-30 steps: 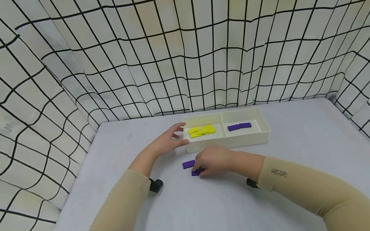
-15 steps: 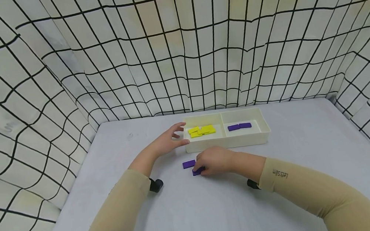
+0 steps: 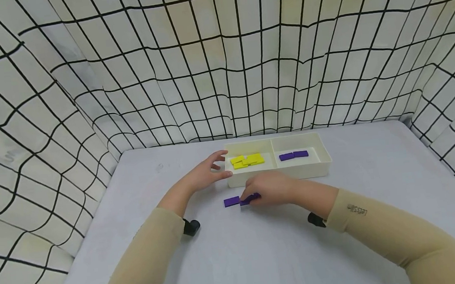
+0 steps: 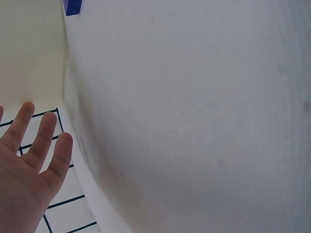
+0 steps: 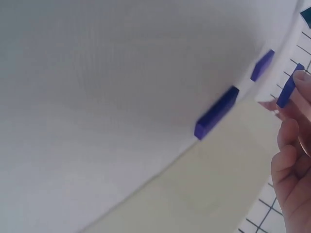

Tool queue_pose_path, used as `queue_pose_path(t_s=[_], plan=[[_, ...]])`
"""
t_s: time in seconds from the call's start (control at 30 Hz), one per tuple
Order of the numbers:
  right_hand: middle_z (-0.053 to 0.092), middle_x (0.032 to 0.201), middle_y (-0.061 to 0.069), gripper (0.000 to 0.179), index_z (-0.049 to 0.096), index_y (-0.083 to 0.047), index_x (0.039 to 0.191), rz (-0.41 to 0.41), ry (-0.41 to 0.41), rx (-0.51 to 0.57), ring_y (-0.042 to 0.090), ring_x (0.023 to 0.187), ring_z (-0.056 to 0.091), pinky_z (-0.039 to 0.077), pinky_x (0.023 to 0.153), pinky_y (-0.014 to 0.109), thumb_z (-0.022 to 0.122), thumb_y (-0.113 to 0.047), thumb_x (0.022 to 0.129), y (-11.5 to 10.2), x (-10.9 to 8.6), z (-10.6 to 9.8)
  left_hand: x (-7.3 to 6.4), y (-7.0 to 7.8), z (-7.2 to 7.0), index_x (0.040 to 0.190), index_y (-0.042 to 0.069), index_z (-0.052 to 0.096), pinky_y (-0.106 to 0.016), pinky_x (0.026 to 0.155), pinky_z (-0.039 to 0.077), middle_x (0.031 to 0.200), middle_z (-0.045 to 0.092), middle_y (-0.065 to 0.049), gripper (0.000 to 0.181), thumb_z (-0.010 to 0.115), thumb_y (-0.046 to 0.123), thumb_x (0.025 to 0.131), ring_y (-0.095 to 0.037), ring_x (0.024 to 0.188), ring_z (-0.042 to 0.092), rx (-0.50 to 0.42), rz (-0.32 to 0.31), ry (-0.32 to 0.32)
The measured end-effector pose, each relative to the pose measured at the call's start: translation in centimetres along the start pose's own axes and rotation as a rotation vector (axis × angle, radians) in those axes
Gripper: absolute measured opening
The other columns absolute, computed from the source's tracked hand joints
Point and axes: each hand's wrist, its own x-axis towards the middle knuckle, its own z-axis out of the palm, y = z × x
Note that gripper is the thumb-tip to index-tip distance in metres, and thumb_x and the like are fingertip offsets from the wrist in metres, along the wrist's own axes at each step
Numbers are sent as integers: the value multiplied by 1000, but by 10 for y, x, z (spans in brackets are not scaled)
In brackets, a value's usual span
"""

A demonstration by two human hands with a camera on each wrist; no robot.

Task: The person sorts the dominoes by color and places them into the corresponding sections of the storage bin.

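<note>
My right hand (image 3: 272, 188) is just in front of the box, pinching a small purple rectangular block (image 5: 290, 87) between thumb and finger. On the table nearby lie two more purple blocks, one to the left (image 3: 231, 201) and one partly covered by the hand (image 5: 217, 113). My left hand (image 3: 207, 173) is at the left end of the white two-compartment box (image 3: 280, 174), its thumb by the front corner and fingers spread. Those fingers look fairly straight in the left wrist view. Yellow blocks (image 3: 254, 159) lie in the left compartment; two purple blocks (image 3: 293, 155) lie in the right one.
The white-covered table (image 3: 239, 259) ends at a pale wall hung with black netting (image 3: 245, 67), which also runs along both sides. A low divider (image 3: 274, 153) splits the box. Dark wrist devices (image 3: 191, 227) sit at both cuffs.
My right hand has taken a purple block off the table and moved it away from me and slightly right, toward the box. The left hand and box have stayed put.
</note>
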Motion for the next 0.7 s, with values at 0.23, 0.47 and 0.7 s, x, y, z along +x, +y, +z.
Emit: queue_pose_path(t_s=[0.23, 0.47, 0.7], plan=[[70, 105, -12, 27, 75, -26, 117, 35, 37, -7, 6, 98, 63, 52, 87, 26, 75, -23, 90, 6, -14, -15, 1, 0, 0, 155, 35, 25, -55, 107, 39, 152, 41, -5, 80, 70, 48, 90, -28, 135, 43, 10, -12, -2], [70, 110, -12, 27, 74, -28, 118, 136, 58, -2, 9, 97, 64, 52, 84, 26, 74, -25, 91, 23, -34, -30, 2, -1, 0, 155, 35, 25, -55, 108, 38, 152, 41, -3, 80, 70, 48, 90, -27, 135, 43, 11, -13, -6], [69, 104, -9, 27, 75, -23, 117, 185, 122, -25, 8, 74, 54, 49, 68, 25, 75, -23, 89, 54, -62, -45, 1, 0, 0, 155, 35, 26, -55, 108, 37, 152, 40, -3, 80, 70, 47, 90, -27, 135, 43, 11, -17, -4]])
